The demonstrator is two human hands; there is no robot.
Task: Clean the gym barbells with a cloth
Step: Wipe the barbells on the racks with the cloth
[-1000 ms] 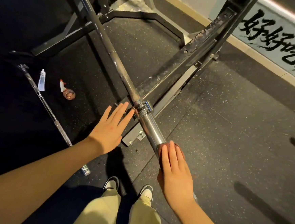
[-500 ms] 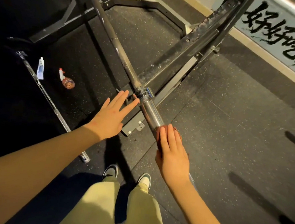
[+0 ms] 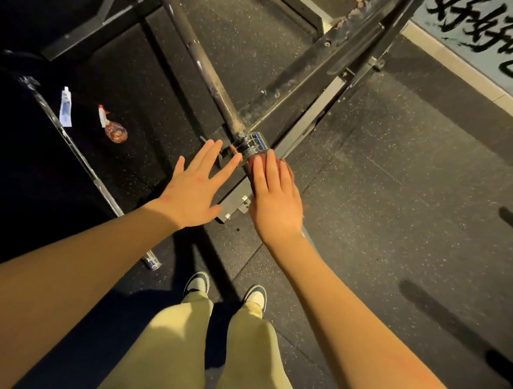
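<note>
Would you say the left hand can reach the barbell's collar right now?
Probably yes: the left hand is open beside the collar, nothing between them; the right hand lies just below it.

Spray bottle (image 3: 114, 129), white tube (image 3: 65, 111), steel rack (image 3: 301, 75), speckled floor (image 3: 400, 221)

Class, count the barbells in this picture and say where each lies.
2. The racked barbell crosses the rack, its sleeve under the right hand; the floor barbell lies at left near the spray bottle. Others may be hidden.
</note>
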